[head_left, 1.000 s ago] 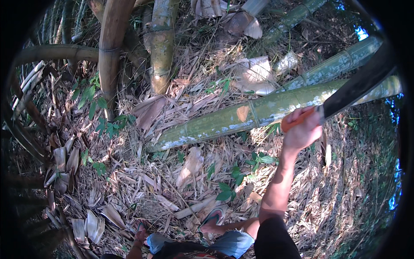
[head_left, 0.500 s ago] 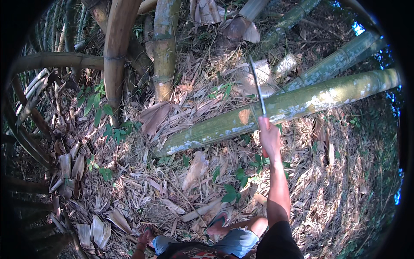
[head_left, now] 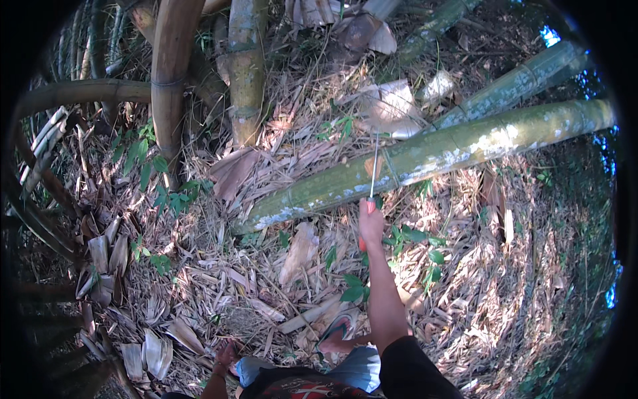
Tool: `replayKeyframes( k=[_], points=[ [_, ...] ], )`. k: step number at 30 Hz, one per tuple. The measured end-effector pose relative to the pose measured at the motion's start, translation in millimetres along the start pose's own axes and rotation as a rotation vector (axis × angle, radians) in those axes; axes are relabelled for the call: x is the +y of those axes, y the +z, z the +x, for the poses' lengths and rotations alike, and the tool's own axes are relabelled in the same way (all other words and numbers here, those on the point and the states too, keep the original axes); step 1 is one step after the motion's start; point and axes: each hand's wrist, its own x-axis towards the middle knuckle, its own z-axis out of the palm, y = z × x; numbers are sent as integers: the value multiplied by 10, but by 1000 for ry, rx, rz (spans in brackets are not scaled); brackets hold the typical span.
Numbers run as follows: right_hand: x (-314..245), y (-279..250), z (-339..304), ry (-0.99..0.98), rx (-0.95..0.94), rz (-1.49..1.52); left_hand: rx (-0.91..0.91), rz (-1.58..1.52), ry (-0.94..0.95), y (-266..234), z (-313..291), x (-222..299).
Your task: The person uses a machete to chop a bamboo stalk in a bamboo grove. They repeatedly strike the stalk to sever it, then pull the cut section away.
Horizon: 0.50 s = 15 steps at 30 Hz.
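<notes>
My right hand is closed round the red handle of a machete, whose thin blade shows nearly edge-on. The blade points away from me and crosses over a thick green bamboo pole lying on the ground, near a ringed joint. I cannot tell whether it touches the pole. Beside the blade the pole bears a pale orange cut patch, and whitish blotches run along its skin. Low at the left, my left hand hangs beside my leg, its fingers loosely apart with nothing visible in them.
A second bamboo pole lies behind on the right. Thick standing stems and a curved stem fill the back left. Dry leaves and husks litter the ground, with small green plants among them. My sandalled foot stands close by.
My right hand and the machete have moved left and a little nearer to me. The blade has swung from leaning left to nearly straight ahead. The left hand stays low.
</notes>
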Motion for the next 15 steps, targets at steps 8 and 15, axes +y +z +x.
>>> replayKeyframes(
  k=[8, 15],
  points=[
    [-969, -1265, -158, 156, -254, 765, 64, -290, -210, 178, -359, 194],
    [-2384, -2201, -407, -701, 234, 937, 300, 581, 305, -226, -570, -323]
  ],
)
